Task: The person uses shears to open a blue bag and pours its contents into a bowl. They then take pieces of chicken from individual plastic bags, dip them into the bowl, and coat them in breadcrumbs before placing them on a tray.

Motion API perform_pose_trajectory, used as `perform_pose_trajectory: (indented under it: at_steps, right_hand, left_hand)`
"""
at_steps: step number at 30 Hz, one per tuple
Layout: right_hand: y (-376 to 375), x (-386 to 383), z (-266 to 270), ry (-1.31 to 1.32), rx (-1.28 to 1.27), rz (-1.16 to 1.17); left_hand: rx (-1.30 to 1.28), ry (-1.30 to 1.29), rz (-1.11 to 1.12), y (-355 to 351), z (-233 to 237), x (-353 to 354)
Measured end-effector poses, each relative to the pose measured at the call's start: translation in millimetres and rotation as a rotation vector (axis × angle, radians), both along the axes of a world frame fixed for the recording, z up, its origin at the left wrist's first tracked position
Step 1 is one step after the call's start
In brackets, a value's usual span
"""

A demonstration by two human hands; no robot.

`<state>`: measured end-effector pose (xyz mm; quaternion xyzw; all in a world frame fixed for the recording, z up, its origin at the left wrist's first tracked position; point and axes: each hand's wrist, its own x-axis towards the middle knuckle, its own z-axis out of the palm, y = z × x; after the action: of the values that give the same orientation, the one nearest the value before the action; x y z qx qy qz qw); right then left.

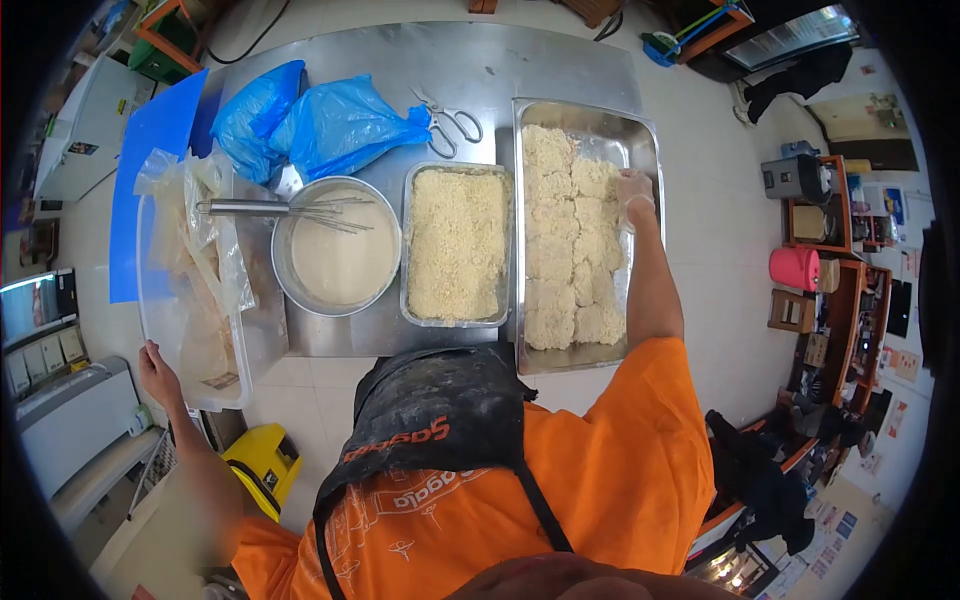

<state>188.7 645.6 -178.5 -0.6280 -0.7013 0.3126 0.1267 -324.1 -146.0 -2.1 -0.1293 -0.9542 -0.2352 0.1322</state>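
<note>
My right hand (636, 196), in a clear plastic glove, reaches into the long metal tray (585, 357). Its bent fingers press at the edge of a crumb-coated piece (597, 180) in the upper right. Several such flat pieces lie there in two columns. My left hand (158, 372) is low on the left beside the rim of a clear plastic tub (240, 385), loosely bent with fingers apart and nothing visible in it. Between them stand a smaller pan of pale crumbs (455, 245) and a round pot (283, 275) of creamy batter with a whisk (250, 208) across its rim.
Two blue plastic bags (350, 122) and scissors (447, 122) lie behind the pans on the steel table (440, 50). A crumpled clear bag (210, 225) sits in the tub, near a blue board (150, 150). A yellow bucket (265, 465) stands on the floor.
</note>
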Motion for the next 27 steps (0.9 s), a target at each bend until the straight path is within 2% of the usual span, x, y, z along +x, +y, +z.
perform_pose_trajectory:
  at_steps: [1, 4, 5, 8, 9, 10, 12, 15, 16, 18, 19, 20, 21, 22, 23, 24, 26, 27]
  right_hand:
    - [14.7, 9.7, -28.2, 0.031, 0.008, -0.01]
    - [17.2, 10.8, -31.3, -0.065, -0.04, 0.049]
    - [5.5, 2.6, 7.2, -0.273, 0.073, 0.242]
    - [34.4, 10.1, 26.5, -0.405, 0.301, 0.495]
    - [24.6, 1.5, 52.0, -0.4, 0.404, 0.407]
    - [5.3, -15.5, 96.9, -0.393, 0.503, 0.313]
    - [-33.2, -49.8, 168.7, -0.161, 0.298, 0.173]
    - [-44.9, -58.3, 149.4, 0.075, 0.381, 0.221]
    - [-43.2, -54.0, 137.2, -0.099, 0.301, 0.399]
    - [-23.3, -28.6, 78.3, -0.427, 0.132, 0.769]
    - [-17.7, 2.5, 50.8, -0.457, 0.043, 0.728]
    - [-35.6, -12.4, 71.4, -0.819, 0.001, 0.704]
    - [-41.4, -25.2, 76.6, -0.845, 0.02, 0.658]
    - [-16.2, -9.9, 50.7, -0.631, 0.08, 0.61]
    - [-1.2, -20.1, 59.4, -0.743, 0.178, 0.825]
    - [-45.8, -53.3, 108.8, -0.533, 0.307, 0.692]
    - [-141.2, -134.4, 198.2, -0.397, 0.246, 0.581]
    - [-182.4, -164.3, 225.2, -0.193, 0.22, 0.659]
  left_hand:
    - [-0.008, 0.002, 0.008, -1.0, -2.3, -2.3]
    - [-0.089, -0.025, 0.036, 1.5, 4.2, 3.0]
    - [-0.125, -0.042, 0.051, 4.1, 6.4, 4.8]
    - [-0.125, 0.019, 0.019, -4.3, -3.3, -0.6]
    - [-0.127, 0.01, 0.026, -4.3, -2.8, -0.5]
    - [-0.129, -0.003, 0.023, -4.7, -2.3, -1.3]
    - [-0.114, -0.018, 0.022, -8.0, -2.4, -1.9]
    - [-0.038, -0.03, 0.031, -3.9, -0.3, 1.4]
    - [0.032, -0.036, 0.002, -8.8, -7.1, -1.9]
    - [0.163, -0.022, -0.031, -29.8, -24.7, -12.7]
    - [0.279, -0.05, -0.022, -43.5, -38.5, -18.9]
    - [0.232, -0.005, -0.075, -47.2, -40.0, -19.1]
    - [0.307, -0.006, -0.034, -45.4, -38.5, -15.1]
    - [0.275, -0.029, -0.011, -31.9, -23.2, -6.8]
    - [0.337, -0.003, -0.028, -24.3, -16.2, -1.3]
    - [0.319, -0.084, 0.049, -19.0, -3.9, 4.7]
    - [0.52, -0.072, -0.09, -22.9, -3.1, 4.3]
    - [0.594, -0.115, -0.105, -27.5, -2.4, 3.8]
